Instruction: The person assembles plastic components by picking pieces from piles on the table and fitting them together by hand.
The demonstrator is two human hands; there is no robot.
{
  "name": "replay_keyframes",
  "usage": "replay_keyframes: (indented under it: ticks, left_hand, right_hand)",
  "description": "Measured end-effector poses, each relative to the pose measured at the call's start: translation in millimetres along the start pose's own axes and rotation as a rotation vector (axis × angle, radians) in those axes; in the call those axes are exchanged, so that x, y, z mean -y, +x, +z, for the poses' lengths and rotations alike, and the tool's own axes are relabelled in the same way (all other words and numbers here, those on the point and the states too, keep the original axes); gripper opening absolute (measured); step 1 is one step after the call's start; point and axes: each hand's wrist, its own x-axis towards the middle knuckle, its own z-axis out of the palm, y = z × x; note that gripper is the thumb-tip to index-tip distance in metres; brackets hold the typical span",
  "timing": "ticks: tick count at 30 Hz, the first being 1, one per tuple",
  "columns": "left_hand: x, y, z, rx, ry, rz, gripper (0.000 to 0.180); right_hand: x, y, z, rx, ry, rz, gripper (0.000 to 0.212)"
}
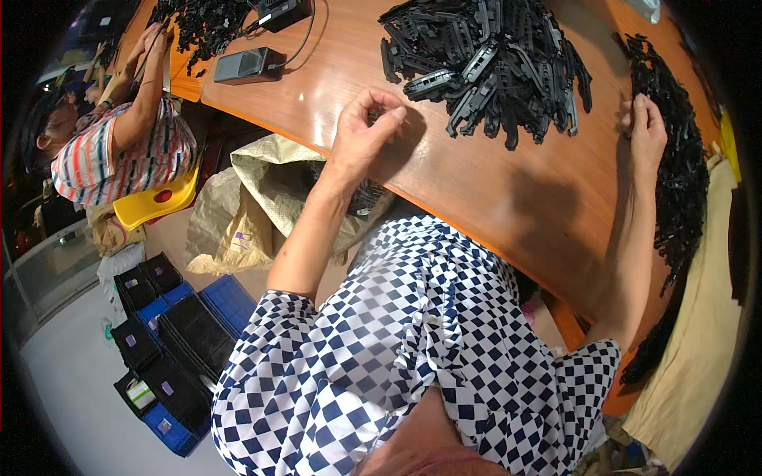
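My left hand point(367, 131) is over the near edge of the wooden table, with thumb and fingers curled together. Anything between its fingertips is too small or hidden to make out. At the right, my right hand point(647, 131) reaches the edge of a long heap of small black plastic parts point(676, 159). Its fingers are bent and closed, and what they pinch is not clear. Between the hands, farther back, lies a big pile of long black and grey plastic pieces point(496, 67), ribbed and narrow, stacked in a tangle.
A black box-shaped power adapter point(246, 67) with a cable lies on the wooden table point(484, 170). Below its edge stands an open woven sack point(274, 170). Black and blue bins point(178, 333) are on the floor at left. Another person point(131, 143) works at far left.
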Motion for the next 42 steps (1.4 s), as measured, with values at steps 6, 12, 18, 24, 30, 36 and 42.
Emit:
replay_keyframes:
  ticks: [6, 12, 18, 24, 30, 36, 42]
  left_hand:
    - [-11.2, 37.6, 22.4, 0.011, 0.897, 0.526, 0.017]
    - [-18.4, 40.7, 30.4, 0.121, 1.035, 0.527, 0.014]
    - [-11.1, 43.7, 43.9, 0.106, 0.960, 0.665, 0.025]
    - [-14.1, 46.7, 42.0, 0.094, 1.038, 0.668, 0.025]
    - [-13.6, 35.7, 42.7, 0.051, 0.836, 0.560, 0.013]
    - [-17.2, 17.2, 82.4, 0.232, -0.108, 0.152, 0.014]
    - [-19.3, 8.3, 98.7, 0.259, -0.022, 0.214, 0.016]
  right_hand:
    - [29.2, -89.7, 31.9, 0.391, 1.036, 0.391, 0.022]
    - [28.7, -132.5, 55.9, 0.493, 1.286, 0.403, 0.020]
    - [18.7, -143.8, 55.2, 0.421, 1.379, 0.426, 0.017]
    - [25.8, -146.3, 51.1, 0.417, 1.263, 0.394, 0.018]
    - [44.7, -159.3, 62.8, 0.478, 1.268, 0.388, 0.016]
    - [95.8, -172.2, 93.8, 0.276, 1.187, 0.251, 0.012]
    - [108.0, -176.9, 108.6, 0.128, 1.016, 0.161, 0.024]
